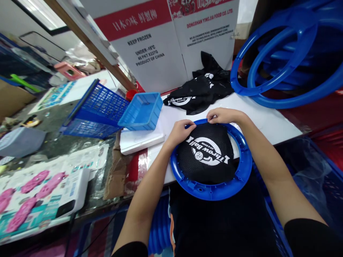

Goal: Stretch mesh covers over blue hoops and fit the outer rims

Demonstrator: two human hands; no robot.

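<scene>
Blue plastic ring lies at the near edge of the white tabletop, black printed mesh spread inside it. Left hand and right hand both pinch the mesh edge at the ring's far rim. Spare black mesh pile lies beyond.

At the top centre, the white carton reads "KEEP FROZEN – UNDER -18°C, 40 PKT X227G, PRODUCT OF CHINA"; its neighbouring panel reads "DONGSHAN YINGJIA FOOD CO., LTD.", probably, the finer lines being too small. The black mesh at lower centre bears "Throw Ball" upside down — repeated on the heaped mesh above it.
</scene>
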